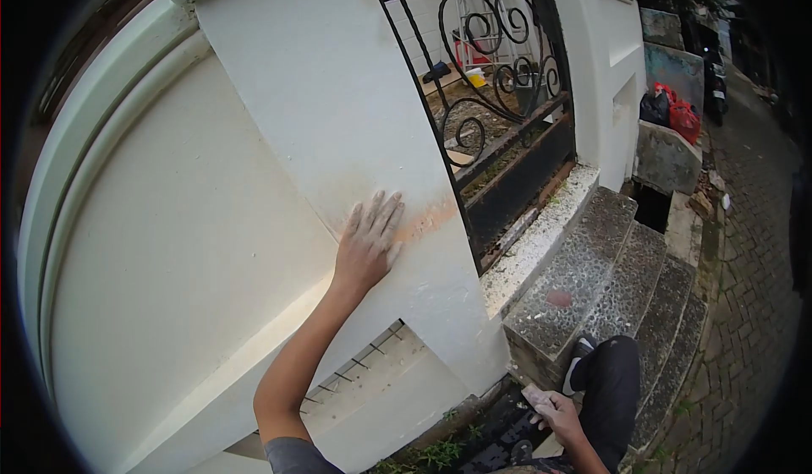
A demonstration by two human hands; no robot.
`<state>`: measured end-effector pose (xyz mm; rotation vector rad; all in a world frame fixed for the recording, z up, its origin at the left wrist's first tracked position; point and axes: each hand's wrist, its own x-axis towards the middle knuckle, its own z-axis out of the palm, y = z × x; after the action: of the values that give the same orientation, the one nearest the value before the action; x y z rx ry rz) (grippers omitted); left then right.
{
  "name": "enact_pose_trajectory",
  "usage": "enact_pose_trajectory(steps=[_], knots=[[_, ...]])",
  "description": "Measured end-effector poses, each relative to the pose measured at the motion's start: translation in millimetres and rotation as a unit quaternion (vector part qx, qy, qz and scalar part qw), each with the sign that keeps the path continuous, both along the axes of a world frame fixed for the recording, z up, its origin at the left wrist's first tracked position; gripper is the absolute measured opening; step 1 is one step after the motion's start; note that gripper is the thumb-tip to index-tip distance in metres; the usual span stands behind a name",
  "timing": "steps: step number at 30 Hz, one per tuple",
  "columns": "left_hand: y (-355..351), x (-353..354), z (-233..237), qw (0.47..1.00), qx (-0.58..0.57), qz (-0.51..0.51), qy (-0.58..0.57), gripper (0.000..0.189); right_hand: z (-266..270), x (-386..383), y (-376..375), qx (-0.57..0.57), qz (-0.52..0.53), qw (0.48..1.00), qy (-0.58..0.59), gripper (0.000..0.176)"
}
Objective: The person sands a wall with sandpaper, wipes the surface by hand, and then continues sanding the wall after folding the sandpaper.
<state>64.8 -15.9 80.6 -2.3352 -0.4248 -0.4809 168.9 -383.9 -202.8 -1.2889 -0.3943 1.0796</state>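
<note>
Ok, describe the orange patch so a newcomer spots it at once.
Find the black scrollwork gate; the white pillar borders it on the picture's left. Between the left hand and the gate lies the patch: ragged, pale orange against surrounding white.

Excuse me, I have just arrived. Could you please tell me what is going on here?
A person presses the left hand flat on a white wall, just beside a worn orange-brown patch. The right hand is held low, near the steps, and holds a small pale piece; exactly what it is, I cannot tell. Both hands look dusty. A black metal gate stands to the right of the patch.
</note>
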Motion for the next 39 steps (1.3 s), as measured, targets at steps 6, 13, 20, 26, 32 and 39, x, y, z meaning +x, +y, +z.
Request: enact_pose_trajectory(steps=[6,13,20,26,32,39], knots=[[10.1,-1.9,79.0,0.966,0.118,0.051,-0.225,0.063,28.6,8.1,36.4,0.017,0.076,0.997,-0.004,0.027],[16.3,2.5,72.9,0.957,0.136,0.037,-0.254,0.056,44.7,1.9,74.6,0.047,0.153,0.987,-0.013,0.031],[14.0,12.0,68.8,0.970,0.211,0.043,-0.112,0.046,37.2,2.7,63.5,0.060,0.193,0.979,-0.008,0.027],[-77.8,100.8,102.0,0.993,-0.015,-0.025,0.116,0.027,30.1,18.7,49.1,0.054,0.130,0.990,0.004,0.027],[-195.5,206.9,116.5,0.943,-0.108,-0.164,0.270,0.038,-9.7,28.7,26.7,0.017,0.148,0.987,0.061,0.023],[-262.3,287.1,64.9,0.913,-0.112,-0.219,0.326,0.046,1.6,22.1,18.9,0.058,0.108,0.987,0.104,0.006]])
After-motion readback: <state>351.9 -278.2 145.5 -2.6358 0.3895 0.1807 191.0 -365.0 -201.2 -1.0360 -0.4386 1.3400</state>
